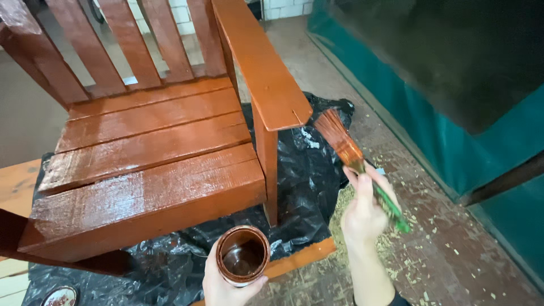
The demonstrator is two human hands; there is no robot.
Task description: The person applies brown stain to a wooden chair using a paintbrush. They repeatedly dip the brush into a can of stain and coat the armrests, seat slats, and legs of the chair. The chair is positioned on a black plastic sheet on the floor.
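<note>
At the far left bottom corner a small round lid (59, 296) lies on the black plastic sheet (306, 170), partly cut off by the frame edge. Above it stands one wooden chair (147, 170), freshly coated in glossy reddish-brown; four back slats show, and four seat boards run across. Only the chair's right armrest (263, 68) shows whole, and a dark painted piece crosses the lower left corner. The sheet spreads under the chair and out past its right front leg, with pale unpainted boards showing at its left and lower edges.

Near the bottom middle, the left hand (224, 283) wraps around one open can (243, 255) from below, fingers curled on its side; dark stain shows inside, and the rim is smeared. The can hangs just in front of the seat's front edge, above the sheet.

Further right, the right hand (362, 212) grips one paintbrush (354, 161) by its green handle, fingers closed tightly. The stained bristles point up and left, just beside the front end of the right armrest; whether they touch it I cannot tell.

Right of the hands the brick floor (430, 249) lies open, strewn with wood shavings. A green tarp (453, 136) lines the right side and bounds that room.
</note>
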